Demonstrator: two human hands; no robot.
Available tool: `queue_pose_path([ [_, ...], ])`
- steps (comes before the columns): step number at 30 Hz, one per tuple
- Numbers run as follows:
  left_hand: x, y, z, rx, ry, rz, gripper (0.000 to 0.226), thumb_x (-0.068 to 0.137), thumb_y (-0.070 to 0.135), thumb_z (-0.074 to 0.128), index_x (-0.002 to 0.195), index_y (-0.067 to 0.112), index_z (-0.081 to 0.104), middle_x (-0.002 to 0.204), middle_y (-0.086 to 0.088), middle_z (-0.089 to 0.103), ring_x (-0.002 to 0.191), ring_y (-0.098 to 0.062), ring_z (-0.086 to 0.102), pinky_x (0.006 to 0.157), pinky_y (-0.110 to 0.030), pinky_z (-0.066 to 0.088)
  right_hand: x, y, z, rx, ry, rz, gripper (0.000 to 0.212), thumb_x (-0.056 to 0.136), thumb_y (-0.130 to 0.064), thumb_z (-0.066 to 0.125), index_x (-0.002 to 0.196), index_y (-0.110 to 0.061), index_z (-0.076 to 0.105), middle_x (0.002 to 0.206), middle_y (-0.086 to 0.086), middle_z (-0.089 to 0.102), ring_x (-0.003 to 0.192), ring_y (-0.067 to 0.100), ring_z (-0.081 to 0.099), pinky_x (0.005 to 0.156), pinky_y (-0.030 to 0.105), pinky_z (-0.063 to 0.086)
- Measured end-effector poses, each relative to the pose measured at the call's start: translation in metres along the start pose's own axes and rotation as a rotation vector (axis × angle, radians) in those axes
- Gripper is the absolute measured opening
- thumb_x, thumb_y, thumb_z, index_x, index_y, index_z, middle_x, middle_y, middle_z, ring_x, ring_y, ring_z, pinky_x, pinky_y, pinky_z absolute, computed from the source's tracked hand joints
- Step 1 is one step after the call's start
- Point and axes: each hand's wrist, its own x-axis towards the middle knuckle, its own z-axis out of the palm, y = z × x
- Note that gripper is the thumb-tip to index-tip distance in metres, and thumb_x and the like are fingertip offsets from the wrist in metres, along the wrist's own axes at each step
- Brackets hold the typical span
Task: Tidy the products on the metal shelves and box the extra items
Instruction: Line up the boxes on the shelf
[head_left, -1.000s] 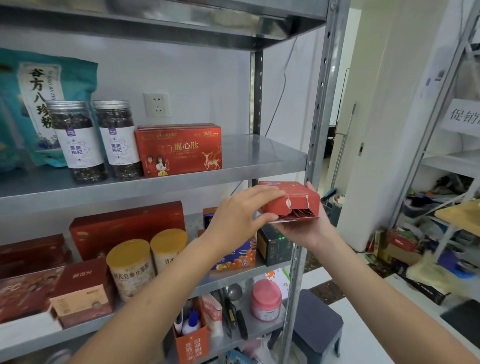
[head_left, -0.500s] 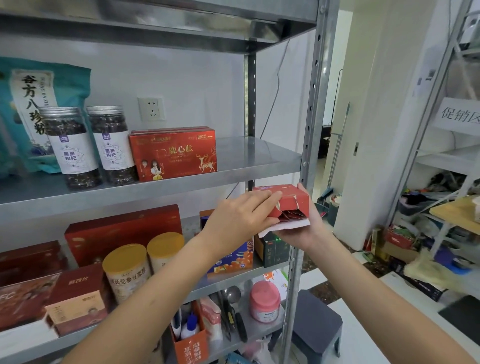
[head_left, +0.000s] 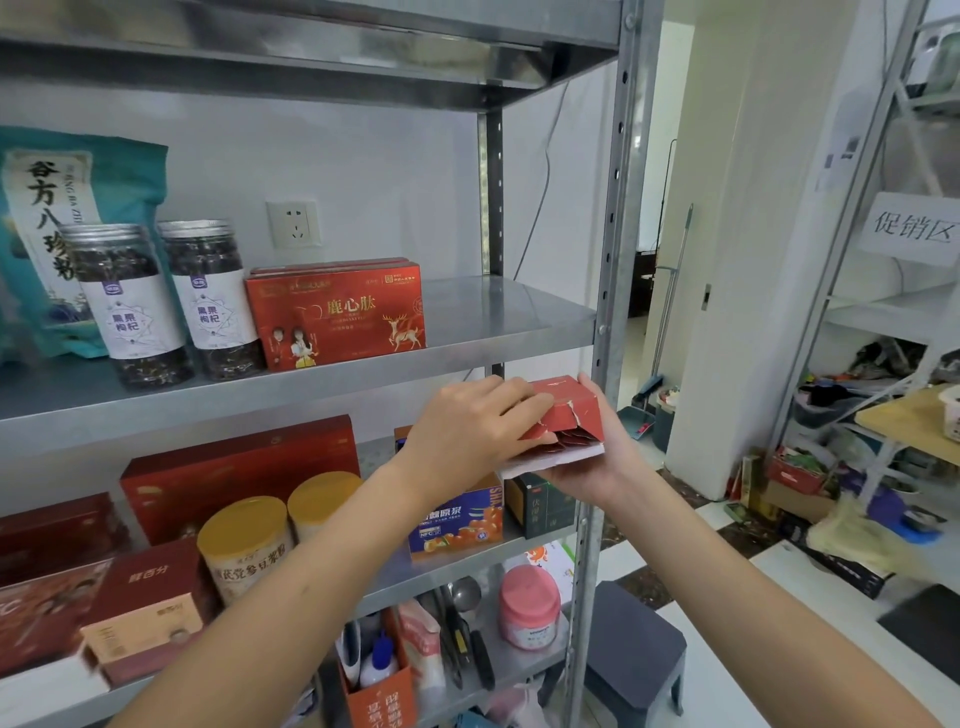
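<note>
I hold a small red carton (head_left: 574, 410) in front of the metal shelf post (head_left: 608, 312). Its end is torn open and red sachets (head_left: 563, 441) show inside. My right hand (head_left: 597, 467) cups the carton from below and behind. My left hand (head_left: 472, 431) lies over its top and near end, fingers pressing on the flap. On the upper shelf (head_left: 493, 317) stand a red deer-print box (head_left: 337, 317), two dark jars (head_left: 171, 301) and a teal bag (head_left: 47, 228). The right part of that shelf is bare.
The lower shelf holds red boxes (head_left: 234, 478), two gold-lidded tins (head_left: 275, 535), an orange-print box (head_left: 457, 519) and a dark box (head_left: 540, 504). Below are a pink jar (head_left: 530, 608) and an orange caddy (head_left: 382, 696). A grey stool (head_left: 628, 654) stands on the floor; cluttered shelving (head_left: 883, 467) is at the right.
My left hand has slid further over the carton's open end and pressed the flap down. Both hands and the carton stay in front of the post; the camera shifted slightly.
</note>
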Motion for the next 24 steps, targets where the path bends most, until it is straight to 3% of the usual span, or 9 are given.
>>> queue_pose_path([
  [6, 0.006, 0.0, 0.002, -0.166, 0.008, -0.154, 0.033, 0.094, 0.03, 0.055, 0.085, 0.005, 0.075, 0.081, -0.009, 0.072, 0.067, -0.025, 0.069, 0.047, -0.038, 0.053, -0.003, 0.001, 0.0, 0.033, 0.01, 0.062, 0.071, 0.083, -0.065, 0.057, 0.111, 0.0, 0.062, 0.096, 0.022, 0.072, 0.081, 0.035, 0.072, 0.068, 0.043, 0.06],
  [12, 0.01, -0.003, 0.006, -0.503, -0.055, -0.488, 0.024, 0.093, 0.022, 0.06, 0.09, 0.003, 0.075, 0.087, -0.006, 0.07, 0.079, -0.02, 0.063, 0.066, -0.043, 0.053, -0.006, 0.003, 0.001, -0.003, 0.01, 0.06, 0.068, 0.086, -0.063, 0.055, 0.109, 0.0, 0.06, 0.09, 0.023, 0.072, 0.074, 0.035, 0.073, 0.062, 0.042, 0.059],
  [17, 0.006, 0.001, 0.007, -0.707, -0.058, -0.625, 0.019, 0.093, 0.021, 0.065, 0.11, 0.021, 0.071, 0.092, 0.024, 0.062, 0.086, 0.005, 0.059, 0.075, -0.01, 0.045, -0.006, 0.006, -0.001, -0.021, 0.001, 0.038, 0.065, 0.088, -0.064, 0.051, 0.108, -0.003, 0.064, 0.091, 0.021, 0.073, 0.076, 0.034, 0.073, 0.061, 0.041, 0.059],
  [20, 0.005, 0.003, 0.008, -0.821, -0.043, -0.753, 0.02, 0.092, 0.024, 0.066, 0.107, 0.037, 0.065, 0.086, 0.021, 0.061, 0.084, 0.002, 0.058, 0.065, -0.01, 0.047, -0.006, 0.009, -0.002, -0.008, -0.015, 0.042, 0.065, 0.088, -0.063, 0.051, 0.109, -0.003, 0.064, 0.094, 0.022, 0.073, 0.077, 0.035, 0.073, 0.062, 0.041, 0.059],
  [24, 0.007, 0.006, 0.008, -0.846, -0.049, -0.8, 0.012, 0.09, 0.021, 0.068, 0.09, 0.032, 0.068, 0.088, 0.024, 0.064, 0.088, 0.006, 0.059, 0.067, -0.008, 0.046, -0.007, 0.011, -0.003, 0.002, -0.013, 0.041, 0.064, 0.087, -0.062, 0.053, 0.106, -0.002, 0.064, 0.092, 0.022, 0.073, 0.076, 0.035, 0.073, 0.065, 0.042, 0.06],
])
